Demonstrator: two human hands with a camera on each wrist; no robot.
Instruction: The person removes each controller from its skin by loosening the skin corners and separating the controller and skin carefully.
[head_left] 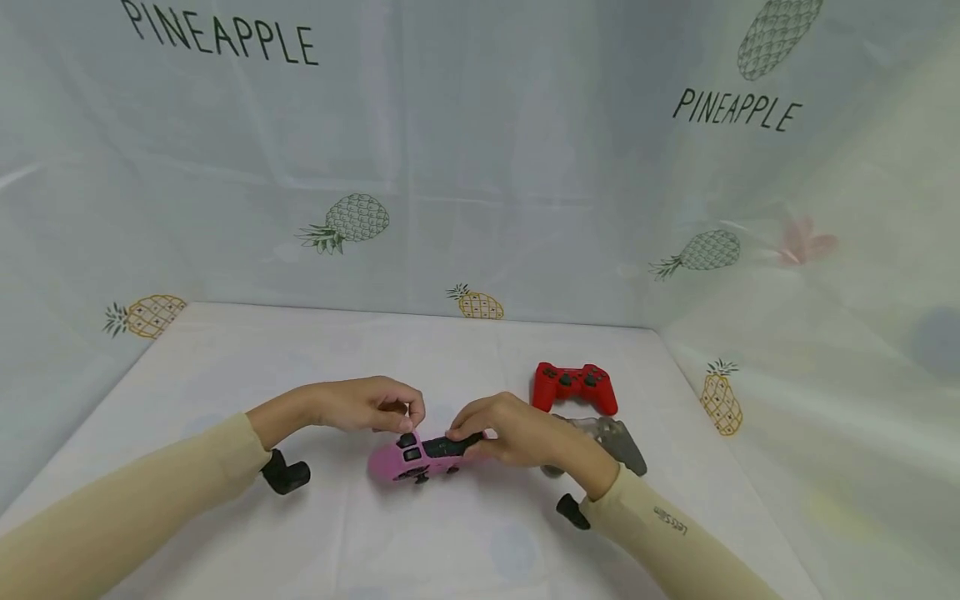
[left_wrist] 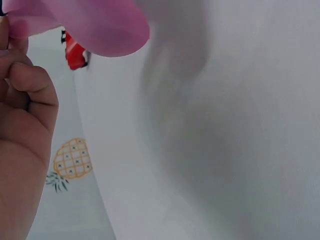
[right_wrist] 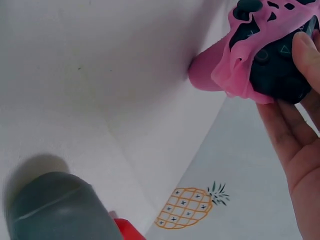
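"What are the hands doing?"
"The left hand (head_left: 367,406) pinches the pink silicone skin (head_left: 385,463); the right hand (head_left: 513,429) grips the black game controller (right_wrist: 275,75), partly inside it."
"Where's that?"
"Between both hands, over the bench (head_left: 330,533)."
"Beyond?"
"A grey gamepad (head_left: 621,443) beside the right wrist, a red gamepad (head_left: 573,382) just behind."

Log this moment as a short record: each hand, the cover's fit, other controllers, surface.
Left hand: pinches the edge of the pink cover
Right hand: grips the black controller
Cover fit: partly on, bunched; circle and triangle buttons exposed
Other controllers: red controller; grey controller, partly hidden by the right arm
Surface: white tabletop
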